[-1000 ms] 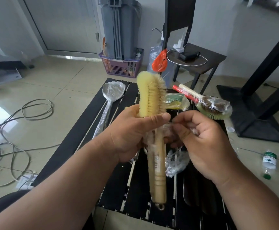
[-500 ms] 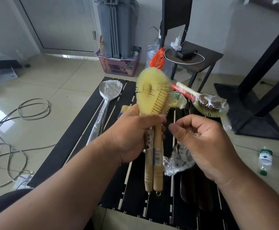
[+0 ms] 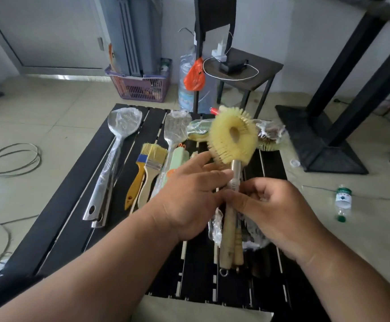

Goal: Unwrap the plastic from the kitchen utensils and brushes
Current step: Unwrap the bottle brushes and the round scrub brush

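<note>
Between the two hands, above the tabletop (image 3: 57, 219), a yellow loop brush (image 3: 233, 140) is held upright, bristle head up and away, wooden handles pointing down toward the body. The left hand (image 3: 189, 196) is curled round the neck just below the bristles; the right hand (image 3: 279, 210) pinches at the same neck from the other side, apparently on film, though this is blurred. Loose plastic (image 3: 216, 226) hangs beside the handles under the left hand.

Judged handling: brush light, handles stiff, bristles springy; film thin, slippery, clingy. Best gripped on bare wood while the film is drawn off downward.

Left of the left hand lie a wrapped ladle (image 3: 119, 140), two paintbrushes (image 3: 149, 168) and a wrapped spatula (image 3: 175, 131). Beyond the hands sit a wrapped sponge (image 3: 198, 131) and a wrapped round brush (image 3: 270, 135), close behind the bristle head. Right of the right hand, on the floor, lies a bottle (image 3: 343, 201). Nothing is seen blocking the pull.
</note>
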